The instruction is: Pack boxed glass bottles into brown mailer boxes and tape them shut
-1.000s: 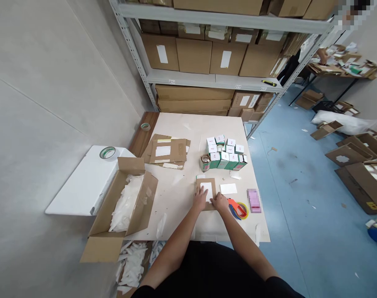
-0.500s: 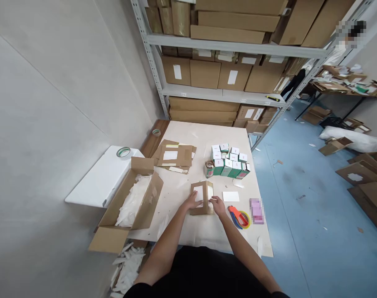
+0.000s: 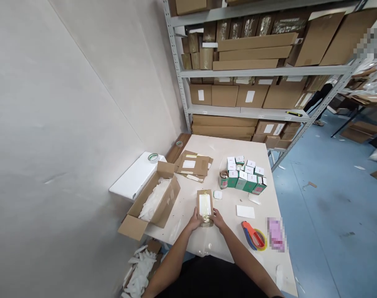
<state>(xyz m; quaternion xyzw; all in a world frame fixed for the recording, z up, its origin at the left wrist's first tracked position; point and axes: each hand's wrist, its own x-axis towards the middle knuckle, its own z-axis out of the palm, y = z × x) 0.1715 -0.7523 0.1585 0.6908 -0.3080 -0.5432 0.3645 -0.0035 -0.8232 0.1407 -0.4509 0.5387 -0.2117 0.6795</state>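
A small brown cardboard box (image 3: 205, 206) with a white label on top lies on the pale table (image 3: 207, 244) right in front of me. My left hand (image 3: 195, 222) grips its near left side and my right hand (image 3: 218, 219) grips its near right side, fingers curled round it. A small white and green box (image 3: 217, 194) lies just beyond it. Further back stands a cluster of green and white boxes (image 3: 246, 174) with a metal tin (image 3: 223, 180) at its left.
An orange tape dispenser (image 3: 253, 236) and a white card (image 3: 245, 211) lie right of my hands. An open carton of white packing (image 3: 154, 200) hangs over the left edge, flattened cartons (image 3: 193, 165) behind it. Tape rolls (image 3: 153, 157) sit on a white shelf. Racks of cartons (image 3: 238, 95) stand behind.
The brown box was stood up and turned, and now lies lengthwise between both hands, nearer to me. My head has swung left, so the table sits further right in view.
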